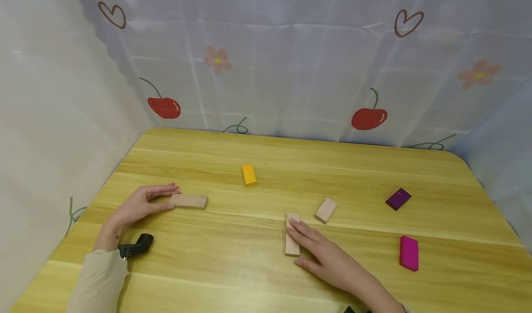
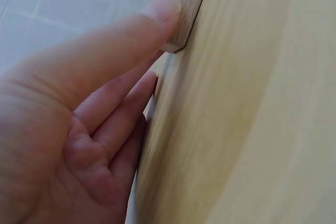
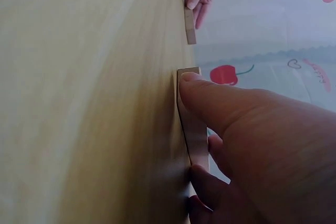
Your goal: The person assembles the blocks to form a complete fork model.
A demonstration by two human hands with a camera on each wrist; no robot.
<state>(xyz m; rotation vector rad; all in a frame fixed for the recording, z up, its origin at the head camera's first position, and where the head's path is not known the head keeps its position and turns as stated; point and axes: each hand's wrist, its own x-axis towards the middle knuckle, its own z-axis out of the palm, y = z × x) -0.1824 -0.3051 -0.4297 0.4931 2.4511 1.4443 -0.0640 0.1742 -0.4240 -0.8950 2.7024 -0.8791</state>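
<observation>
On the table's left, my left hand (image 1: 139, 204) pinches the left end of a long plain wooden block (image 1: 191, 201) lying flat. Its thumb is at the block's near side and the fingers stretch over the far side. In the left wrist view, the thumb lies on the wooden block (image 2: 188, 11). My right hand (image 1: 326, 257) rests its outstretched fingers on a second long wooden block (image 1: 293, 246), which points away from me. The thumb lies close to that block's near end. A short wooden block (image 1: 326, 210) lies just beyond the right hand.
A yellow block (image 1: 249, 175) lies toward the back of the wooden table (image 1: 216, 267). A purple block (image 1: 398, 199) and a magenta block (image 1: 409, 253) lie at the right. A printed curtain (image 1: 270, 82) hangs behind the table. A black wrist device (image 1: 137, 246) sits on the left wrist.
</observation>
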